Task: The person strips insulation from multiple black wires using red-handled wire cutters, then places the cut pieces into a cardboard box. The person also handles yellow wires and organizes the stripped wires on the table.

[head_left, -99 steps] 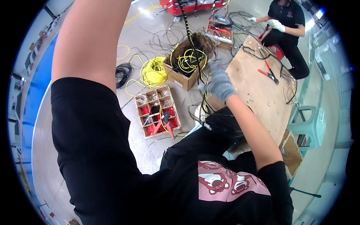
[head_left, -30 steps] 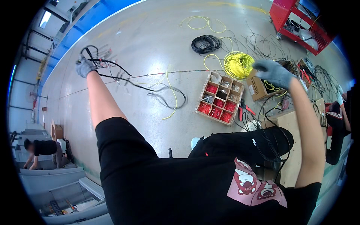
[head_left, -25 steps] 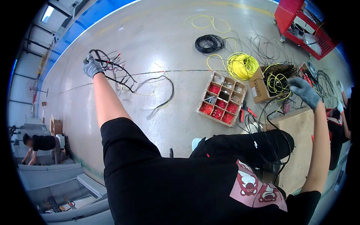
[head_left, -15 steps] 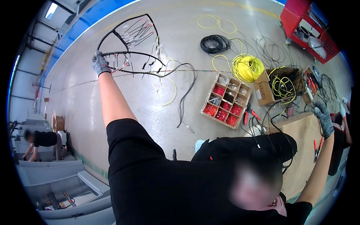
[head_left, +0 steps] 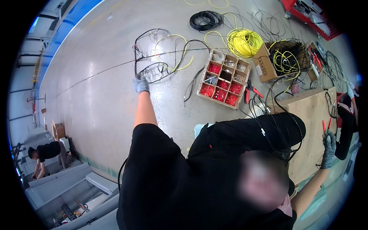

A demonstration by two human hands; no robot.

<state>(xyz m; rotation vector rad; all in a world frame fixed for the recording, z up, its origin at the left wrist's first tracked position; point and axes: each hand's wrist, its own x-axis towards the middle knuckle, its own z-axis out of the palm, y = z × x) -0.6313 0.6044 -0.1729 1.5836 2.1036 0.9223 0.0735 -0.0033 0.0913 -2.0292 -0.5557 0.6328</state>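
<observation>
My left hand (head_left: pixel 141 83), in a grey glove, is closed on the near end of a black wire harness (head_left: pixel 136 61). The harness is low over the floor, its loops bunched together and its thin wires too blurred to make out singly. Far to the right, my gloved right hand (head_left: pixel 329 148) has its fingers at the lower end of red-handled pliers (head_left: pixel 327 125) on a wooden board (head_left: pixel 306 105). The fingers seem closed around the tool's head, which they mostly hide. Black wires (head_left: pixel 274 128) lie across my dark-clothed leg.
A divided box (head_left: pixel 224 78) of red and clear small parts sits mid-floor, with red-handled cutters (head_left: pixel 251 91) beside it. Beyond are coiled yellow cable (head_left: pixel 245 42), a black coil (head_left: pixel 206 20), a carton of wires (head_left: pixel 264 63) and a red cart (head_left: pixel 326 28). A person bends over grey cabinets (head_left: pixel 61 180).
My left hand has brought the harness lower and to the right, and its loops have folded together. My right hand has come down from the board's far edge to the pliers. The view has shifted.
</observation>
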